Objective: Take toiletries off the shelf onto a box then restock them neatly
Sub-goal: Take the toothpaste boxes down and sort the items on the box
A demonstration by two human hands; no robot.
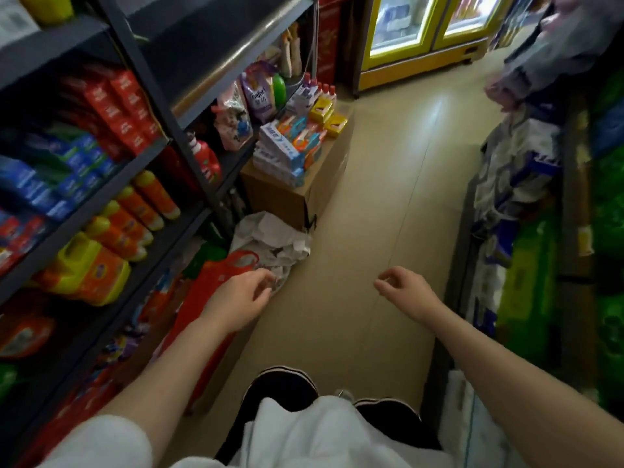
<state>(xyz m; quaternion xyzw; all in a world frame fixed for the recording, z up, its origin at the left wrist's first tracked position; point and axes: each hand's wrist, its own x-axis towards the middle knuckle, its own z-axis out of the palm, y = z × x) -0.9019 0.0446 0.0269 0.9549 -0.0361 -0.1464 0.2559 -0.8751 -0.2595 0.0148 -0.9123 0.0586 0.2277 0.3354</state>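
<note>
Hanging loosely curled and empty, both hands, left hand (241,292) and right hand (403,288), face the toiletry-stacked box (297,194)

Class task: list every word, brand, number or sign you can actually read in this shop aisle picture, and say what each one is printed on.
"Comfort": on the purple refill pouch on the shelf, above the cardboard box.
Too blurred or small to read: the toothpaste cartons and yellow packs stacked on the box, the red cartons, blue packs, orange bottles and red pump bottle.

"Comfort" on purple refill pouch (261,96), shelf (216,96).
</note>
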